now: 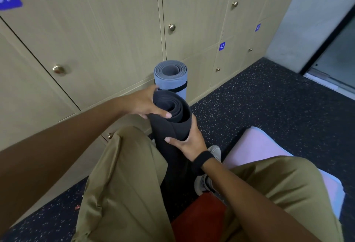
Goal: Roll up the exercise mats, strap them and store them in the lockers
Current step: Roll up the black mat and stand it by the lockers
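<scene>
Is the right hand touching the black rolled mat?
Touching. The head view shows the right hand with its fingers curled round the side of the black rolled mat.

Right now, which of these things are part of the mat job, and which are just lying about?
Part of the job:
- black mat, rolled, unstrapped, held by left hand and right hand
- blue mat, rolled, strapped, standing by the lockers
- pink mat, red mat, on the floor

Lying about:
- glass door

Black mat (171, 124); grey-blue mat (170, 77) with black strap (180, 89); beige lockers (96, 40) with blue number tags (222, 46); dark speckled floor (259, 107); olive trousers (123, 184); black wristband (203, 158).
</scene>
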Available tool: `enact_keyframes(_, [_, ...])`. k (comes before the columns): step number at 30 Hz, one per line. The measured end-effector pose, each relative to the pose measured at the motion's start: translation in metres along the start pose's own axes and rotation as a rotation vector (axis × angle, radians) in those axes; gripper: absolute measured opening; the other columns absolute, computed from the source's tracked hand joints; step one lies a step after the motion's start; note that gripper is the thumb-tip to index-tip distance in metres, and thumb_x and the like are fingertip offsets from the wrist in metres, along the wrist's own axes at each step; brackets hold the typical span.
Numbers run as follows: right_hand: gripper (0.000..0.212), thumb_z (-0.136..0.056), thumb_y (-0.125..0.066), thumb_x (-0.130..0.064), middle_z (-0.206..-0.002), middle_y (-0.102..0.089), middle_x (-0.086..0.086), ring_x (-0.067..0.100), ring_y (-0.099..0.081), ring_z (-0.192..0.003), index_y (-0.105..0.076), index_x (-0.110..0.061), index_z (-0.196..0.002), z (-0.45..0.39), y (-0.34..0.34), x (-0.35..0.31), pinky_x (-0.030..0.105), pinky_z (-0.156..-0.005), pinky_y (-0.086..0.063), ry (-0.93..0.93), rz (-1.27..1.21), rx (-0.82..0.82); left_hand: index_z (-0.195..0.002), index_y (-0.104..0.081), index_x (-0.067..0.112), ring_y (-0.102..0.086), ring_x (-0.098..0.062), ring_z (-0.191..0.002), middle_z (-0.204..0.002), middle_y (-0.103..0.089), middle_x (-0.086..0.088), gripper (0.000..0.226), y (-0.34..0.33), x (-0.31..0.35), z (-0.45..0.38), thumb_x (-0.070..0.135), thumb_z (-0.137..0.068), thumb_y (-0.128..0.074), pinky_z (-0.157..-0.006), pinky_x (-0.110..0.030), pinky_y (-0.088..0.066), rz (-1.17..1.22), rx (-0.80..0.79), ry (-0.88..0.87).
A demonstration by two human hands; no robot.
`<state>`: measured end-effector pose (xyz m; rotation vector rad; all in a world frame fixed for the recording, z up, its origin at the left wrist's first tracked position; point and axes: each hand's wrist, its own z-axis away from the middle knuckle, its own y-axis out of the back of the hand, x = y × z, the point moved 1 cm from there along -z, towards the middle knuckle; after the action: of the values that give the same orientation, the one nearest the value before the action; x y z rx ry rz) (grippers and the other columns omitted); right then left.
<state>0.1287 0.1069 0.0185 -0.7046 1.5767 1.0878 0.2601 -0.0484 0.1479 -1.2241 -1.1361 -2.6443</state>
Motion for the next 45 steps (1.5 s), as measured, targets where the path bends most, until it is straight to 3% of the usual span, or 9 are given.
enact_keyframes(5, [0.119,-0.051,-0.102,-0.026,-0.139,-0.057,-0.016,-0.002,-0.054,-0.126,-0.033,-0.038,-0.147,-0.013,-0.009,0.003,0.031,-0.109,-0.048,-0.054,-0.061,-0.065,-0.150,-0.037,0.050,-0.057,-0.025,-0.124,-0.148,-0.044,0.008,0.111,0.015,-0.008,-0.007,0.043,-0.058,-0.098,-0.068,-0.047,-0.065,-0.127,-0.120,0.006])
enact_keyframes(12, [0.129,-0.047,-0.094,-0.058,-0.149,-0.032,-0.006,0.019,-0.037,-0.140,-0.025,-0.030,-0.151,-0.027,-0.002,0.010,0.044,-0.117,-0.038,-0.131,0.036,-0.024,-0.125,-0.050,0.035,-0.070,-0.021,-0.093,-0.114,-0.063,0.007,0.066,0.011,-0.011,-0.006,0.060,-0.074,-0.083,-0.058,-0.035,-0.060,-0.176,0.014,0.035])
enact_keyframes(17, [0.084,-0.076,-0.090,-0.027,-0.139,-0.055,-0.007,0.005,-0.052,-0.127,-0.045,-0.026,-0.146,-0.016,-0.011,0.012,0.039,-0.112,-0.045,-0.068,0.022,-0.054,-0.128,-0.049,0.029,-0.069,-0.023,-0.097,-0.115,-0.067,0.002,0.073,0.008,-0.022,-0.010,0.069,-0.073,-0.076,-0.086,-0.044,-0.060,-0.234,0.075,0.043])
enact_keyframes(24, [0.094,-0.059,-0.100,-0.017,-0.123,-0.056,-0.024,-0.026,-0.049,-0.108,-0.046,-0.031,-0.135,-0.020,-0.012,0.005,0.002,-0.086,-0.040,-0.062,-0.018,-0.193,-0.160,-0.016,0.040,-0.041,-0.020,-0.144,-0.162,-0.035,0.003,0.136,0.004,-0.028,-0.018,0.092,-0.048,-0.075,-0.117,-0.047,-0.038,-0.221,0.042,-0.056])
enact_keyframes(31, [0.105,-0.050,-0.102,-0.035,-0.129,-0.060,-0.015,-0.001,-0.059,-0.116,-0.039,-0.034,-0.135,-0.020,-0.017,0.010,0.021,-0.095,-0.052,-0.110,-0.036,-0.136,-0.142,-0.012,0.074,-0.047,-0.026,-0.137,-0.151,-0.040,-0.001,0.116,0.012,-0.024,-0.020,0.100,-0.042,-0.067,-0.113,-0.049,-0.042,-0.372,-0.097,-0.054])
enact_keyframes(36, [0.097,-0.049,-0.100,-0.040,-0.123,-0.068,-0.014,0.003,-0.064,-0.114,-0.050,-0.037,-0.133,-0.023,-0.016,0.009,0.038,-0.099,-0.056,-0.082,-0.045,-0.156,-0.124,-0.046,0.042,-0.064,-0.015,-0.106,-0.120,-0.061,0.009,0.092,0.016,-0.019,-0.017,0.092,-0.052,-0.072,-0.094,-0.044,-0.054,-0.420,-0.098,-0.104])
enact_keyframes(40, [0.087,-0.058,-0.099,-0.033,-0.122,-0.069,-0.013,0.006,-0.065,-0.115,-0.054,-0.040,-0.133,-0.020,-0.015,0.007,0.041,-0.100,-0.055,-0.051,-0.038,-0.225,-0.099,-0.040,0.030,-0.058,-0.010,-0.082,-0.095,-0.059,0.009,0.057,0.012,-0.021,-0.014,0.060,-0.075,-0.083,-0.065,-0.027,-0.043,-0.377,-0.070,-0.080])
enact_keyframes(43, [0.088,-0.060,-0.096,-0.034,-0.125,-0.069,-0.012,0.006,-0.064,-0.118,-0.054,-0.037,-0.137,-0.020,-0.013,0.008,0.040,-0.102,-0.054,-0.047,-0.067,-0.236,-0.111,-0.040,0.030,-0.062,-0.011,-0.094,-0.108,-0.063,0.006,0.065,0.008,-0.027,-0.011,0.068,-0.075,-0.079,-0.074,-0.030,-0.048,-0.299,-0.088,-0.055])
enact_keyframes(45, [0.094,-0.060,-0.094,-0.038,-0.130,-0.066,-0.014,0.003,-0.062,-0.121,-0.050,-0.037,-0.143,-0.019,-0.011,0.009,0.035,-0.103,-0.053,-0.054,-0.070,-0.235,-0.137,-0.037,0.038,-0.056,-0.014,-0.124,-0.139,-0.055,0.004,0.078,0.004,-0.024,-0.009,0.070,-0.077,-0.076,-0.100,-0.039,-0.049,-0.256,-0.143,-0.088])
